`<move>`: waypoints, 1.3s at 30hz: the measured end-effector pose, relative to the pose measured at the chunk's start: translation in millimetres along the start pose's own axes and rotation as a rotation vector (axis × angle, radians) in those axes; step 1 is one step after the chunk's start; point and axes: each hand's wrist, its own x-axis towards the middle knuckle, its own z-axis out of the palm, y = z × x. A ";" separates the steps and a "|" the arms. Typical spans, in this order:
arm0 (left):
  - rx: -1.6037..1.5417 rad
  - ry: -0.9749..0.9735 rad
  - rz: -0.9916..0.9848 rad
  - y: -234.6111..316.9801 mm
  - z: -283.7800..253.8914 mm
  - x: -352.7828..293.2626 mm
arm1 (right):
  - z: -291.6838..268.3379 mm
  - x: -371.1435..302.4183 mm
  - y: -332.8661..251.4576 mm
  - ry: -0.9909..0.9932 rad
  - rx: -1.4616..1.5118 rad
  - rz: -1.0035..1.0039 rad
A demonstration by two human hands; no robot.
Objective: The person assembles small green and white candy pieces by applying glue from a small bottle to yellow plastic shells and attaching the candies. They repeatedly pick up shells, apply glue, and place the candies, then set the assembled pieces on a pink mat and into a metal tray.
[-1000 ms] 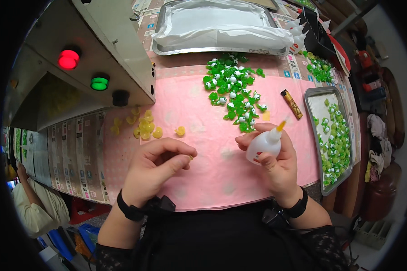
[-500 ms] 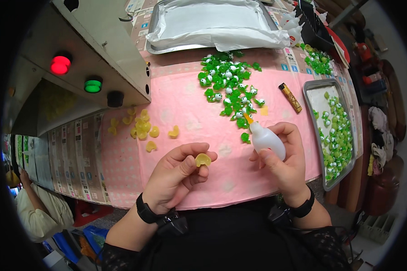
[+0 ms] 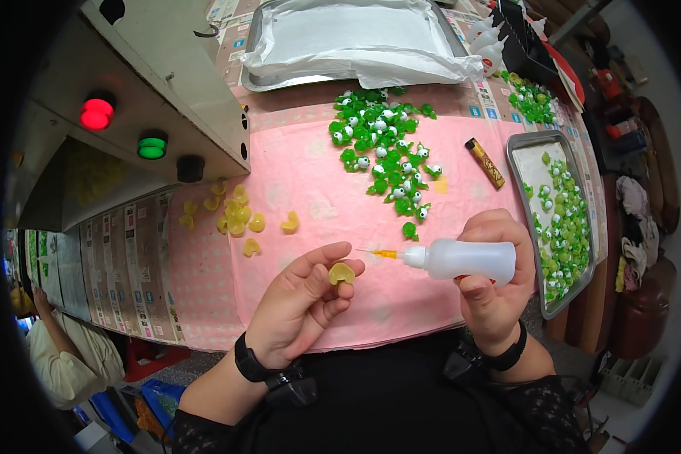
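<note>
Pink cloth [image 3: 303,178] covers the work surface in front of us. Over it, a small yellow curved piece [image 3: 342,272] sits pinched in the left hand [image 3: 299,306]. Just beyond it points the orange nozzle [image 3: 386,253] of a white squeeze bottle [image 3: 469,260], clasped in the right hand [image 3: 499,291]. Farther out lie loose yellow pieces [image 3: 237,213], green pieces with white eyeballs [image 3: 378,130], a lighter [image 3: 485,163] and a filled metal tray [image 3: 548,311].

Your left hand [image 3: 295,312] pinches, its thumb [image 3: 315,281] bent toward the fingers, the index finger [image 3: 330,251] extended beyond the thumb tip. Your right hand [image 3: 498,316] grips, fingers curled opposite its thumb. Left forearm [image 3: 223,391] and right forearm [image 3: 531,366] lie behind the fingers, hands apart.
</note>
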 end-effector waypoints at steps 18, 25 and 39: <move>0.076 0.074 -0.013 0.4 6.4 -2.8 | 6.4 13.1 -12.8 -0.205 -0.361 -0.212; 0.081 0.096 -0.013 0.2 6.7 -5.3 | 10.2 17.5 -15.2 -0.226 -0.360 -0.203; 0.046 0.072 -0.010 -0.6 5.7 -3.8 | 11.1 18.9 -13.1 -0.225 -0.372 -0.217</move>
